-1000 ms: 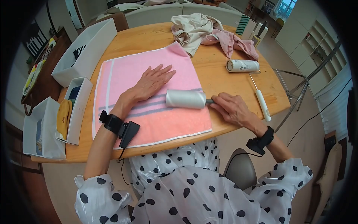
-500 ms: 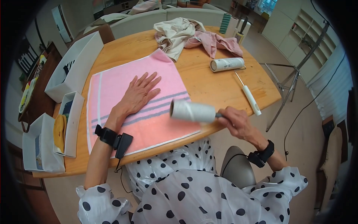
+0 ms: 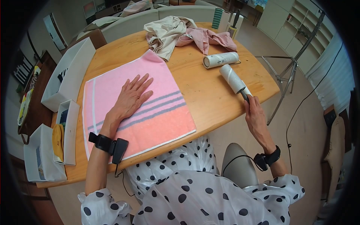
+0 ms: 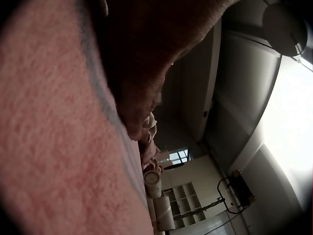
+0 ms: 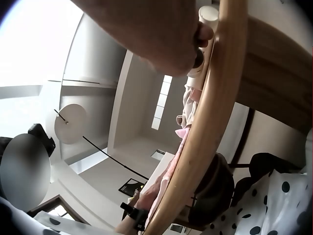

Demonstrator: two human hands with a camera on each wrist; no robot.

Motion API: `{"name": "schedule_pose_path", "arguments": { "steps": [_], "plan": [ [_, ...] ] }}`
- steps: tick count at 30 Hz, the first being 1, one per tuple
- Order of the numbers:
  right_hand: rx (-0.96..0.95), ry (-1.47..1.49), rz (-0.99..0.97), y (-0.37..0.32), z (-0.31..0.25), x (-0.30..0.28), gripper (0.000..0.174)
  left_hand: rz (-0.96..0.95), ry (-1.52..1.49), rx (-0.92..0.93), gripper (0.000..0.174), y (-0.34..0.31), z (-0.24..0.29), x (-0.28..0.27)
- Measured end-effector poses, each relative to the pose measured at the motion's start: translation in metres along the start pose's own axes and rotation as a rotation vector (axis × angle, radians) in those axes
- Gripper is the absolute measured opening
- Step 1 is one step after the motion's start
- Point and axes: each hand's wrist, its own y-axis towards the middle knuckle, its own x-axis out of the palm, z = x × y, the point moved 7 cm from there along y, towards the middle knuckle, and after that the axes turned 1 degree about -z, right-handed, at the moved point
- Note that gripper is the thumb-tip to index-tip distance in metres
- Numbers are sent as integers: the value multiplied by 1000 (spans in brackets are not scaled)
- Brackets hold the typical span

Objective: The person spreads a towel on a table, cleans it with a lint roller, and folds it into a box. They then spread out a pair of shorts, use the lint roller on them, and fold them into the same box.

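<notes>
Surface: a rounded wooden table (image 3: 210, 93); a pink towel (image 3: 157, 112) with grey stripes lies spread flat over its left and middle part; a pile of clothes (image 3: 180, 32) sits at the far edge.

Room: a pale sofa (image 3: 150, 18) stands beyond the table; open shelves (image 3: 300, 22) line the far right wall; a metal stand (image 3: 288, 71) stands on the floor to the right of the table.

Edges and clearance: white boxes (image 3: 65, 80) line the left edge of the table, just beside the towel; the near hem of the towel runs close to the near table edge; bare wood lies open between the towel and the right edge; a grey seat (image 3: 240, 165) stands below the near edge.

Hands: well apart; the left hand (image 3: 131, 95) lies flat on the towel, fingers straight and spread, palm down; the right hand (image 3: 257, 114) is beyond the right table edge with its fingers curled round the dark handle of the lint roller (image 3: 232, 78).

Position of the lint roller: its white head points away from the person over the bare wood near the right edge; it is well apart from the left hand and the towel; a second roller (image 3: 220, 60) lies on the table just beyond its tip; whether the held head touches the wood cannot be told.
</notes>
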Motion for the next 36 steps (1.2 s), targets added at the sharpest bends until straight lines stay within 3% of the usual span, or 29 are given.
{"name": "schedule_pose_path", "arguments": {
  "steps": [11, 16, 24, 27, 31, 36],
  "plan": [
    [-146, -63, 103, 9, -15, 5, 33, -22, 12, -65, 65, -27, 17, -12],
    [-147, -83, 82, 9, -16, 5, 35, 32, 50, 23, 68, -57, 40, -6],
    [-361, -211, 130, 13, -58, -11, 40, -14, 14, -36, 72, -103, 35, -28],
    [-684, 28, -102, 6, -111, 0, 48, -63, 21, -52, 76, -141, 42, -40],
    [-901, 202, -330, -7, -174, 10, 57, -149, -41, -164, 83, -200, 45, -53],
    [-957, 217, -351, -15, -179, 38, 69, -86, -56, -201, 92, -230, 55, -49]
  ]
}}
